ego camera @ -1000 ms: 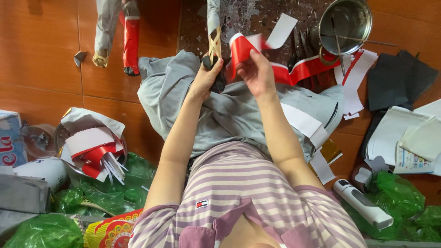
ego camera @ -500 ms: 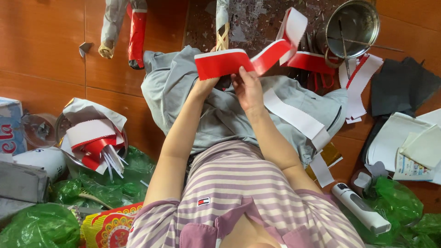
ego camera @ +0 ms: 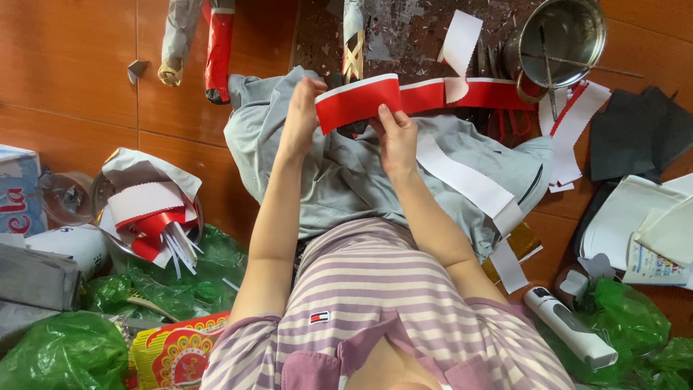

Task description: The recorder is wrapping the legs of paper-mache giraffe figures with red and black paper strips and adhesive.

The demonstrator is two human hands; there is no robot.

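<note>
**Red-and-white strip held taut over grey cloth**

The left hand (ego camera: 302,115) and right hand (ego camera: 395,133) are slightly apart, each pinched on the red paper strip (ego camera: 357,102), which has a thin white edge along its top and lies flat and stiff between them. The strip sits just above the crumpled grey cloth (ego camera: 346,177) covering the lap; its long red tail runs right from the cloth toward the round, shiny metal pot (ego camera: 563,36). A white strip with a zigzag edge (ego camera: 465,180) lies diagonally across the cloth's right side. Left of the cloth, a bowl of red and white paper scraps (ego camera: 148,217) rests on the brown tiled floor (ego camera: 79,65). Below the cloth to the left lie glossy green plastic bags (ego camera: 65,354) and a red-and-yellow patterned package (ego camera: 177,354); to the right, dark grey felt-like sheets (ego camera: 635,133).
</note>
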